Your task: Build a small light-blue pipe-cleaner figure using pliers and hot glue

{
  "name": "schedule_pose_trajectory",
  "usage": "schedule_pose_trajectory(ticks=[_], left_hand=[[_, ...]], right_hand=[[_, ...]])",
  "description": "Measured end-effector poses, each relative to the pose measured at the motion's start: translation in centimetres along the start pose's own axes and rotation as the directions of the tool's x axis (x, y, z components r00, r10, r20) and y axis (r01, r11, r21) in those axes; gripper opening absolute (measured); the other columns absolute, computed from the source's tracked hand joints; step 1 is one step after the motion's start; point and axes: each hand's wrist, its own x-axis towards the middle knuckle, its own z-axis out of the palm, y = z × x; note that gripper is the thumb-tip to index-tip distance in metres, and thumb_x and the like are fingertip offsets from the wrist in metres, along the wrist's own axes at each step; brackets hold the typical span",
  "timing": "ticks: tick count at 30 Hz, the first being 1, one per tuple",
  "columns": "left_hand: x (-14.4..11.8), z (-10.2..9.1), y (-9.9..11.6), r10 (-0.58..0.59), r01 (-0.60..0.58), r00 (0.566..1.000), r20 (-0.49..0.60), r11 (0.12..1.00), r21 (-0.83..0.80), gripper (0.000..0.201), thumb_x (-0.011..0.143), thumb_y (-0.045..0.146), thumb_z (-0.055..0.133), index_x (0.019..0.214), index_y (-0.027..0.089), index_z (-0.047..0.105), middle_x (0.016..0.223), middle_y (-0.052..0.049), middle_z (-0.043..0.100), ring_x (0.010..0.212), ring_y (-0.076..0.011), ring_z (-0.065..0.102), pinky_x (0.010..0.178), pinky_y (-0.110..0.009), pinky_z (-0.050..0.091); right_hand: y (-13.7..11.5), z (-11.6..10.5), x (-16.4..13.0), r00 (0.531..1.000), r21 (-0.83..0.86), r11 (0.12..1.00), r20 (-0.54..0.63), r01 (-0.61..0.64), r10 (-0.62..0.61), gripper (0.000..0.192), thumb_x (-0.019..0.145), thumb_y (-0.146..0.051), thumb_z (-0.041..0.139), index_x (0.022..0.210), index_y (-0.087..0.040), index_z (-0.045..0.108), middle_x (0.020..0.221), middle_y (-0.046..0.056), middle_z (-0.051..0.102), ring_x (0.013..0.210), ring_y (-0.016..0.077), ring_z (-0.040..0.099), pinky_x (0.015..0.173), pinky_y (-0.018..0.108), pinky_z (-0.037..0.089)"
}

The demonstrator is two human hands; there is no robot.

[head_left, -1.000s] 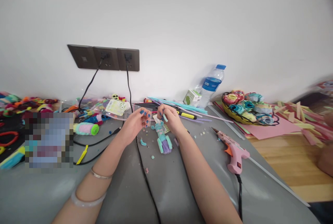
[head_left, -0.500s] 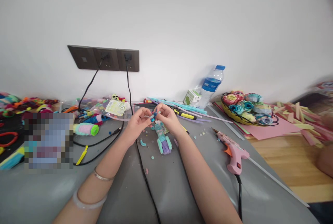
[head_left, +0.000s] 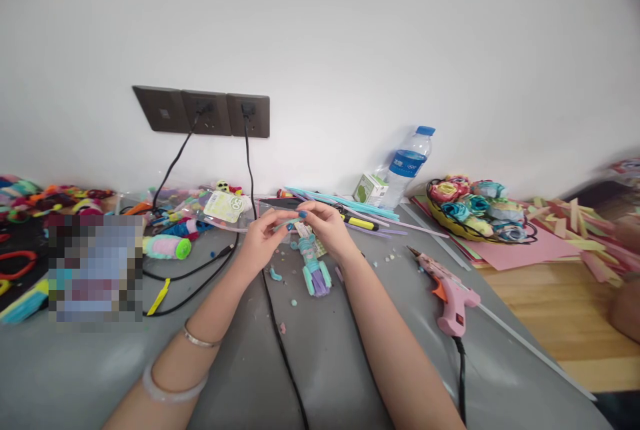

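Note:
My left hand [head_left: 260, 238] and my right hand [head_left: 326, 229] meet above the grey mat [head_left: 325, 350], fingertips pinched on a small pale teal pipe-cleaner piece [head_left: 290, 222] held between them. Just below the hands a teal and purple pipe-cleaner figure [head_left: 314, 265] lies on the mat. Small teal and pink scraps [head_left: 275, 275] are scattered around it. My nails are painted blue, and two bracelets sit on my left wrist.
A pink glue gun [head_left: 450, 290] lies to the right, its cord running toward me. A black cable [head_left: 280, 343] crosses the mat from the wall sockets [head_left: 203, 112]. Behind: water bottle [head_left: 407, 165], bundle of pipe cleaners [head_left: 345, 205], basket of paper roses [head_left: 475, 207], colourful craft clutter at left.
My hands have drawn together and risen slightly; the left fingertips now pinch the same teal piece that the right hand held alone a second ago.

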Motion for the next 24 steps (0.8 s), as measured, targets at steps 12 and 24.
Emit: schedule_pose_trajectory(ticks=[12,24], left_hand=[[-0.3,0.2,1.6,-0.026,0.037,0.991,0.131,0.996,-0.076,0.020,0.080,0.019,0.067,0.096,0.022,0.077,0.078,-0.001,0.056,0.068,-0.0146,0.046,0.065,-0.025,0.038],[-0.8,0.3,0.8,-0.153,0.230,0.952,0.265,0.929,-0.289,0.035,0.082,0.033,0.076,0.116,0.025,0.074,0.074,0.002,0.050,0.066,-0.0115,0.047,0.064,-0.024,0.041]], right_hand=[[-0.8,-0.6,-0.5,0.941,0.274,0.906,0.195,-0.323,0.277,0.035,0.061,-0.041,0.093,0.076,-0.019,0.070,0.077,-0.001,0.066,0.068,0.0116,0.057,0.065,0.025,0.050],[-1.4,-0.6,-0.8,0.935,0.276,0.910,0.258,-0.311,0.242,0.038,0.064,-0.044,0.091,0.074,-0.019,0.064,0.075,-0.002,0.060,0.063,0.0101,0.053,0.059,0.022,0.047]])
